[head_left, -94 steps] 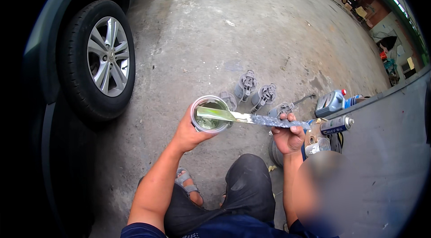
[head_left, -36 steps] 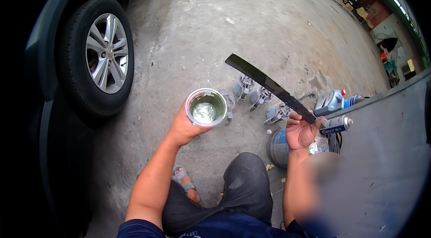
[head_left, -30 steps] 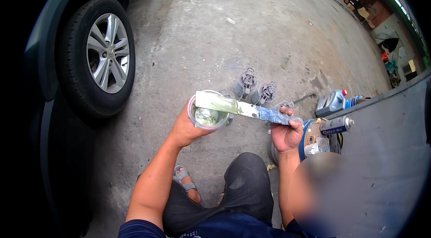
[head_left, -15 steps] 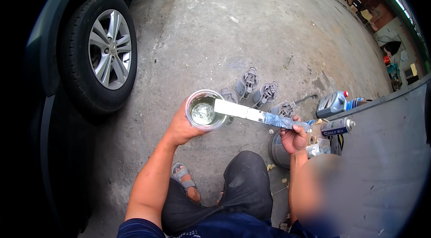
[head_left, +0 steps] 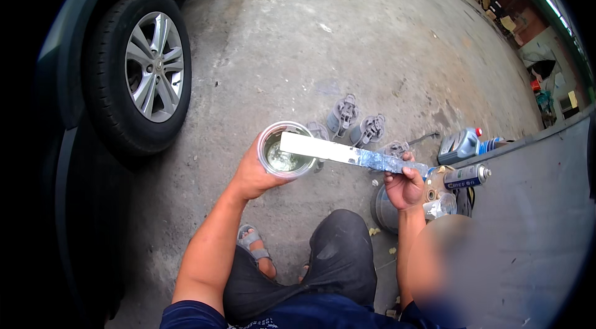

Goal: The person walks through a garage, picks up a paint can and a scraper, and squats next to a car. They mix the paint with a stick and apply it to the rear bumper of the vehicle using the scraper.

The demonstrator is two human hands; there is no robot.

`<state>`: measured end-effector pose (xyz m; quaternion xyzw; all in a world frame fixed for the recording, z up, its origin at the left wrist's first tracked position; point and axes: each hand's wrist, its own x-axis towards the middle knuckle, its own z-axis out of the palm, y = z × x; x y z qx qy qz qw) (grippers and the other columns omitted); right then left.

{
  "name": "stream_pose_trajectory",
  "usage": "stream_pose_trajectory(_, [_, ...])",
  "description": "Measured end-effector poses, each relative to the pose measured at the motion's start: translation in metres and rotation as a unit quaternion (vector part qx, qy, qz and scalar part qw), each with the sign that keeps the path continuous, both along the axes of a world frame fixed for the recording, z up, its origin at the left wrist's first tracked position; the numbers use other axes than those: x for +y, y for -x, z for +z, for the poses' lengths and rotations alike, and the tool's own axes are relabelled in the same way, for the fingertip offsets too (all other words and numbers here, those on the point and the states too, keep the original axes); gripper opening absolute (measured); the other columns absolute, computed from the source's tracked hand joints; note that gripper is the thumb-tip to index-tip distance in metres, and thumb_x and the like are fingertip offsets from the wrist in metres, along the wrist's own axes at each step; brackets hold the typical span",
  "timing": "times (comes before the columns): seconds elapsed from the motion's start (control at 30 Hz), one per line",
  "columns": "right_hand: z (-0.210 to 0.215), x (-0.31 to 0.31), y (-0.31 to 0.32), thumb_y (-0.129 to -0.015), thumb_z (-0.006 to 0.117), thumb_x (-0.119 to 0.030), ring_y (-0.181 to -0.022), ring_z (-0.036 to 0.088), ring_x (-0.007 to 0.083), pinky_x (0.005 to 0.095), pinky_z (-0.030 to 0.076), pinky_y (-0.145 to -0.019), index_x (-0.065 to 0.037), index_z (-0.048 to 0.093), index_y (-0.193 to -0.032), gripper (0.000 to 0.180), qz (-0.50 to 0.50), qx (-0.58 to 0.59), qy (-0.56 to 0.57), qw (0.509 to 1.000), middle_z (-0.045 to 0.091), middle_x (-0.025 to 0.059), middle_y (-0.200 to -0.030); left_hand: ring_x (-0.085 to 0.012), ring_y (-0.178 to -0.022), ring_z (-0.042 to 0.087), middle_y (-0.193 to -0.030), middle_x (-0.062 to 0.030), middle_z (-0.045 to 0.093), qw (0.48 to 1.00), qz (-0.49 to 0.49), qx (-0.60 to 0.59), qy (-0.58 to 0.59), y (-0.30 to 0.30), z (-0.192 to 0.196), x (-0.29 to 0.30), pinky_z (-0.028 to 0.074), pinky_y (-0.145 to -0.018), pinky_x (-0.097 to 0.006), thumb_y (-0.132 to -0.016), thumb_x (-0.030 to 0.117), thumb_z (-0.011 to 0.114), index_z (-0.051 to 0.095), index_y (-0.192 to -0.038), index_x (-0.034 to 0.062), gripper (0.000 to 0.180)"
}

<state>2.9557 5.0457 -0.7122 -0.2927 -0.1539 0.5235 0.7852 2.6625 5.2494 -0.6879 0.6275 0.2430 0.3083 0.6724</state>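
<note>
A clear plastic cup (head_left: 304,164) with a pale, silvery liquid at its bottom is wrapped by the fingers of my left hand (head_left: 252,175). Between the thumb and fingers of my right hand (head_left: 405,187) is the end of a long flat stir stick (head_left: 335,150). The stick is coated white over its far part and stained blue-grey nearer my grip. It lies almost level, its white tip over the cup's mouth, above the liquid. Part of the cup's rim is hidden behind it.
Several spray guns (head_left: 343,115) with grey cups stand on the concrete ahead. At right are a spray can (head_left: 467,175), another clear cup (head_left: 442,206), a jug with a red cap (head_left: 459,146), a dark bucket (head_left: 386,210) and a grey panel (head_left: 528,205). A car wheel (head_left: 155,67) is at left.
My right hand has moved slightly left with the stir stick, so the white tip reaches further over the cup. The left hand and cup have barely moved.
</note>
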Motion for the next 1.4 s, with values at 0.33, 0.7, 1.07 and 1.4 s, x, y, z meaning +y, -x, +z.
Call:
stream_pose_trajectory(0.33, [0.073,-0.027,-0.028,-0.079,0.059,-0.008,-0.074,0.061,0.0300,0.0349,0.052,-0.066,-0.007,0.047,-0.113,0.036,-0.103,-0.117,-0.019,0.988,0.062,0.0182,-0.092,-0.0200,-0.117,0.052,-0.126,-0.0096,0.055,0.999,0.036,0.020,-0.034,0.000,0.002,-0.001,0.040,-0.102,-0.035,-0.056,0.009,0.086,0.046,-0.130,0.0013,0.084])
stream_pose_trajectory(0.7, [0.198,0.059,0.061,-0.082,0.066,-0.005,-0.078,0.063,0.0206,0.0322,0.051,-0.070,0.005,0.055,-0.109,0.030,0.033,-0.586,0.073,0.806,0.064,0.0153,-0.095,-0.0214,-0.118,0.052,-0.127,-0.0096,0.054,0.994,-0.027,0.061,-0.081,-0.015,-0.013,-0.014,0.041,-0.101,-0.036,-0.063,0.016,0.085,0.046,-0.132,0.0079,0.079])
stream_pose_trajectory(1.07, [0.208,0.064,0.071,-0.081,0.066,0.004,-0.078,0.064,0.0187,0.0307,0.049,-0.069,0.003,0.065,-0.094,0.013,0.074,-0.733,-0.015,0.676,0.068,0.0108,-0.086,-0.0178,-0.116,0.053,-0.126,-0.0066,0.056,0.990,-0.033,0.099,-0.095,-0.010,-0.022,-0.015,0.041,-0.101,-0.034,-0.062,0.009,0.085,0.045,-0.133,0.0064,0.082])
stream_pose_trajectory(1.4, [0.206,0.069,0.075,-0.078,0.069,0.002,-0.082,0.066,0.0225,0.0329,0.052,-0.073,0.002,0.063,-0.091,0.014,0.105,-0.713,-0.044,0.692,0.068,0.0132,-0.087,-0.0248,-0.121,0.050,-0.129,-0.0110,0.052,0.992,-0.068,0.076,-0.070,-0.007,-0.024,-0.013,0.039,-0.103,-0.037,-0.062,0.021,0.085,0.046,-0.133,0.0073,0.083])
